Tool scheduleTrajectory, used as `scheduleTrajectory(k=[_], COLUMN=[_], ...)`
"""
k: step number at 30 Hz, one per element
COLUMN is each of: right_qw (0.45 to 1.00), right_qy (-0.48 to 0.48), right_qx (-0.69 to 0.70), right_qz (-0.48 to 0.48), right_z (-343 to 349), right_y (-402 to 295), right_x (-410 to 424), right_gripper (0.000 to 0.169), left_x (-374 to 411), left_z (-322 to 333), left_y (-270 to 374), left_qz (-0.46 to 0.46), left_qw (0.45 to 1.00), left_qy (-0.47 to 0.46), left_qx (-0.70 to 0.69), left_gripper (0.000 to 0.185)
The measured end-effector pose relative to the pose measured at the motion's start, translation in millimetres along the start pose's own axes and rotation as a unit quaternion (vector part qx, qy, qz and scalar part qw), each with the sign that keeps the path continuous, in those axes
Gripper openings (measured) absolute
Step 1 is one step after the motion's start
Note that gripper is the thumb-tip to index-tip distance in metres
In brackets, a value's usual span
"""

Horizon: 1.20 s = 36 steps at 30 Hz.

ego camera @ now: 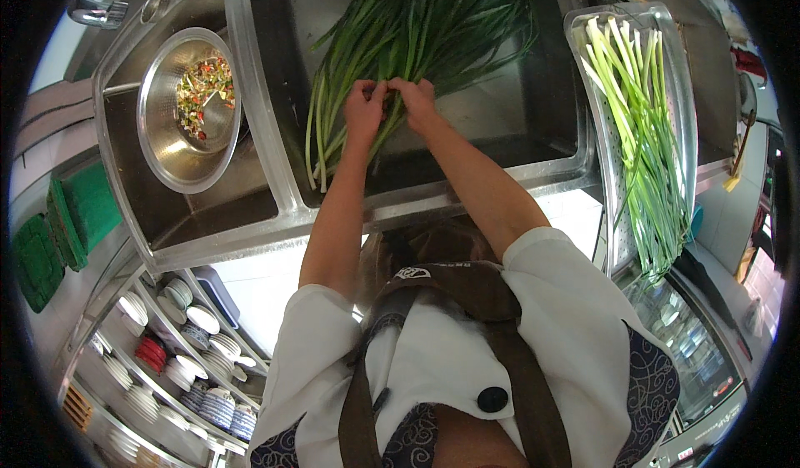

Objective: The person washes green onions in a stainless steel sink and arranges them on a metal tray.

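My left hand and my right hand meet over the large steel sink basin. The fingers of both pinch the stalks of green onions, whose long leaves spread across the far part of the basin. The fingertips are nearly touching, and the exact spot they grip is partly hidden. Several loose green onion stalks lie just left of my left hand. To the right of the basin, a clear perforated tray holds a bunch of green onions with their pale ends pointing away.
In the smaller basin at left sits a steel colander with chopped red and green scraps. A faucet is at the upper left. A green bin stands left of the sink. Below are shelves of stacked plates and bowls.
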State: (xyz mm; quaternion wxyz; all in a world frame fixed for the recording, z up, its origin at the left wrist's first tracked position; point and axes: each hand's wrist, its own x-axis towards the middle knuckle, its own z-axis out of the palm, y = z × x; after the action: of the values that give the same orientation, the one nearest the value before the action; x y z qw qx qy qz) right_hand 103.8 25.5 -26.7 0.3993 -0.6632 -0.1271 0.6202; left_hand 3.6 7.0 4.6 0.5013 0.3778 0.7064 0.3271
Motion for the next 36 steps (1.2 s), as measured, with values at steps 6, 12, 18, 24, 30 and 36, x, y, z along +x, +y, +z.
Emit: scheduleTrajectory(k=[6,12,18,24,30,36], right_qw=[0.998,0.999,0.998,0.996,0.999,0.990], right_qy=[-0.021,0.004,0.021,-0.071,0.015,0.048], right_qx=[-0.014,0.029,0.007,0.014,-0.030,-0.132], right_qz=[-0.056,-0.021,0.062,0.061,0.020,0.021], right_z=[-2.5,-14.0,-11.9,-17.5,-12.8,-10.8], right_y=[11.5,19.8,-0.1,-11.9,-4.9,6.8], right_x=[2.7,26.0,4.7,-2.3,2.6,24.3], right_gripper=[0.027,0.029,0.029,0.038,0.034,0.028], left_x=[7.3,13.5,14.5,28.7,14.8,19.8], left_z=[-2.7,10.8,-15.8,-15.5,1.3,-10.0], left_y=[-10.4,-18.7,-4.4,-14.9,11.4,-17.6], left_qz=[0.038,-0.009,-0.079,-0.026,-0.045,0.006], left_qw=[0.995,0.999,0.982,0.991,0.986,0.989], left_qy=[0.004,-0.049,-0.155,-0.110,-0.075,-0.081], left_qx=[0.092,-0.018,-0.071,0.069,0.143,0.127], left_gripper=[0.035,0.030,0.023,0.032,0.034,0.042])
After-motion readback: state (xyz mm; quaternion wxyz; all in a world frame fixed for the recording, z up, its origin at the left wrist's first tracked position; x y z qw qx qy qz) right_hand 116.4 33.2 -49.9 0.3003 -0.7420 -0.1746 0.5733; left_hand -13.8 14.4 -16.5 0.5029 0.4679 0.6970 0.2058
